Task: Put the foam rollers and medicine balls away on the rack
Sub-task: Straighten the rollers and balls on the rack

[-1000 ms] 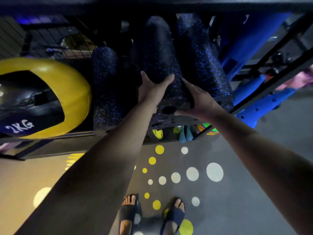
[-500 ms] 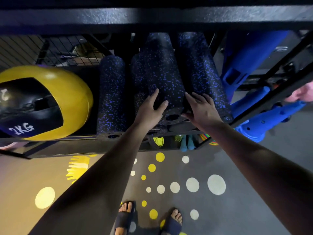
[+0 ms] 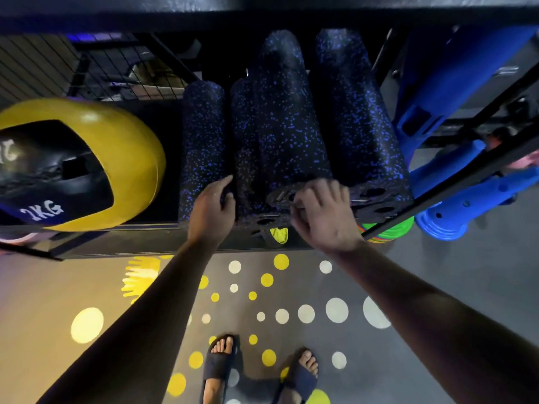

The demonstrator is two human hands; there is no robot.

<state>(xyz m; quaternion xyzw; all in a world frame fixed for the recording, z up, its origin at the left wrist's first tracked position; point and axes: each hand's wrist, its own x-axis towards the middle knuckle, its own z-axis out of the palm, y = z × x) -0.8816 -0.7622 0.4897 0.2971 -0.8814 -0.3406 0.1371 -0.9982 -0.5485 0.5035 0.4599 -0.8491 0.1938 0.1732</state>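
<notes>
i'm looking down at four black foam rollers flecked with blue, lying side by side on the rack shelf [image 3: 145, 243]. the one being handled is the top roller [image 3: 287, 126], riding up on its neighbours at about 12 o'clock from my hands. my left hand [image 3: 214, 211] rests loose with fingers spread against the near end of the lower roller [image 3: 248, 170] — touching, not gripping. my right hand [image 3: 326, 211] curls its fingertips over the near end face of the top roller, a light hold more than a clench.

i'd judge these light, stiff enough to keep shape, with a grippy foam skin — the risk is rolling, not dropping. the best hold looks like the end face or cupping the barrel near that end. the yellow 2kg medicine ball [image 3: 96, 164] sits at 9 o'clock, dense and smooth; it wants two palms underneath.
</notes>
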